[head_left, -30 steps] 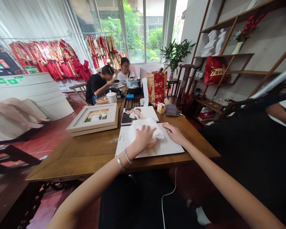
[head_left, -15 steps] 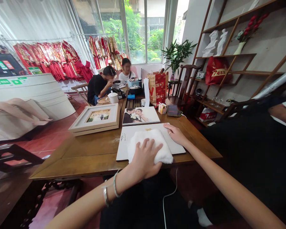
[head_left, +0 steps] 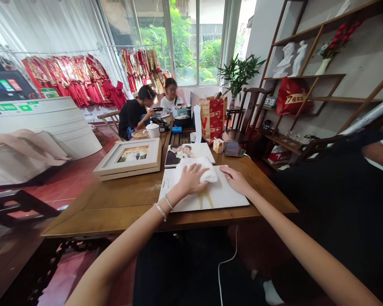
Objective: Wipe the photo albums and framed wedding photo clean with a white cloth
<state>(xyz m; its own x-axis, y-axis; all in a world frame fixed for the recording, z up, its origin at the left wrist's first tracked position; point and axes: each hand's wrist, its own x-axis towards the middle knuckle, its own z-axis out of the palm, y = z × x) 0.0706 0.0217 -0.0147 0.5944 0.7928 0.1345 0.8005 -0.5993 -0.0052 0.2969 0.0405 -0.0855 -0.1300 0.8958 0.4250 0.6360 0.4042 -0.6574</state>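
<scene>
Two hands work on a white album (head_left: pixel 220 197) that lies flat at the near edge of the table (head_left: pixel 115 204). The left hand (head_left: pixel 191 180) lies palm down on a white cloth (head_left: pixel 208 169), fingers loosely curled over it, holding it against the album's far half. The right hand (head_left: pixel 238 180) rests flat and open on the cover just beside it, gripping nothing.

To wipe well, I judge that the right hand should pin the album firmly so it cannot slide toward the table edge. The left should move the cloth in even, overlapping strokes with light pressure, taking care over the gold mark (head_left: pixel 204 199) near the front.

Beyond, a red bag (head_left: pixel 212 117) stands upright on the table; what it holds is hidden. A small carton (head_left: pixel 217 145) near it looks shut. A white pot (head_left: pixel 152 129) has its lid on. A vase (head_left: pixel 231 102) holds a green plant, and a shelf vase (head_left: pixel 319 63) holds red flowers.
</scene>
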